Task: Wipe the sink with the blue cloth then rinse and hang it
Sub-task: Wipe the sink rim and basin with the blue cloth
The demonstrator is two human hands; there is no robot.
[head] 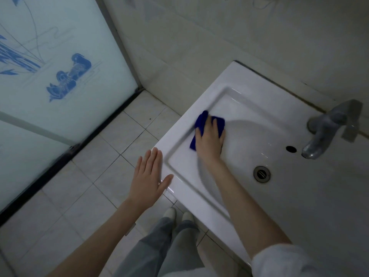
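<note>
The white sink (215,90) fills the right side of the view, tilted diagonally. My right hand (209,139) lies flat on the blue cloth (202,120) and presses it against the basin's inner left wall, near the rim. Part of the cloth is hidden under my palm. My left hand (148,179) is open with fingers together; its thumb rests at the sink's front left corner and the palm hovers over the floor. The drain (261,174) sits low in the basin, to the right of my forearm.
A grey metal tap (327,128) stands at the sink's right back edge, with an overflow hole (291,149) below it. A frosted glass door (50,76) with blue duck prints stands to the left. Light floor tiles (111,156) and my shoes (169,213) lie below.
</note>
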